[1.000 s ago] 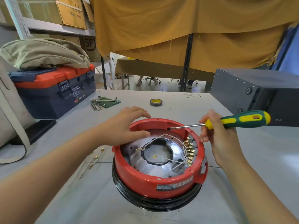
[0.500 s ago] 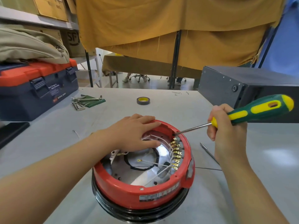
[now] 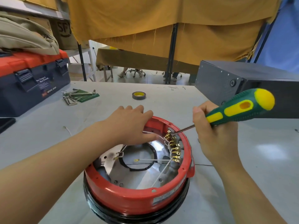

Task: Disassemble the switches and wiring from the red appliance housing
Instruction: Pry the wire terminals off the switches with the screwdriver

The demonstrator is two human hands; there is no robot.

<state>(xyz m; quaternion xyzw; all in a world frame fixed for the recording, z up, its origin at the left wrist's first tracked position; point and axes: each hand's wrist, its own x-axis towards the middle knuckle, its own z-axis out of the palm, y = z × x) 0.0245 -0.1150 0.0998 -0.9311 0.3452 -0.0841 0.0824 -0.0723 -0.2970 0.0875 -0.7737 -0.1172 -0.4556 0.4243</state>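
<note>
Bright daylight, perhaps slight edge warping

One red housing (image 3: 129, 199), one screwdriver (image 3: 239, 109), one tape roll (image 3: 138, 95), one toolbox (image 3: 32, 81), one grey box (image 3: 242, 81), two hands: left (image 3: 129, 125), right (image 3: 213, 135).

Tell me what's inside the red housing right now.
Inside the red housing: a shiny metal plate, white wires, a row of brass terminals and the screwdriver tip. The left hand hides the far-left part.
</note>
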